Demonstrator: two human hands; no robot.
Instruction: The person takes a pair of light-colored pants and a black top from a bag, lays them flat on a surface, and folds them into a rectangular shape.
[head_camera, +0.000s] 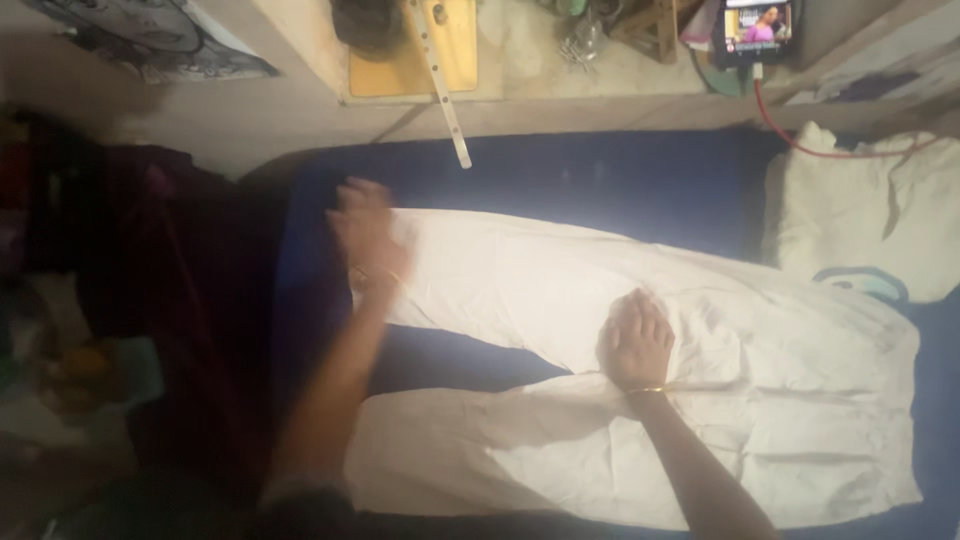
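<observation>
A pair of white trousers (700, 400) lies spread flat on a dark blue padded surface (600, 180), legs pointing left, waist at the right. My left hand (365, 232) is blurred and flat, fingers apart, over the hem end of the far leg. Fingers together, my right hand (636, 340) presses palm down where the two legs meet; a thin gold bangle sits on its wrist. Neither hand holds anything.
A cream cloth bundle (870, 210) lies at the right end of the blue surface. Dark maroon fabric (150, 260) is heaped at the left. Beyond the far edge stand a yellow board (410, 60), a white measuring stick (440, 90) and a small lit screen (756, 28) with a red cable (790, 135).
</observation>
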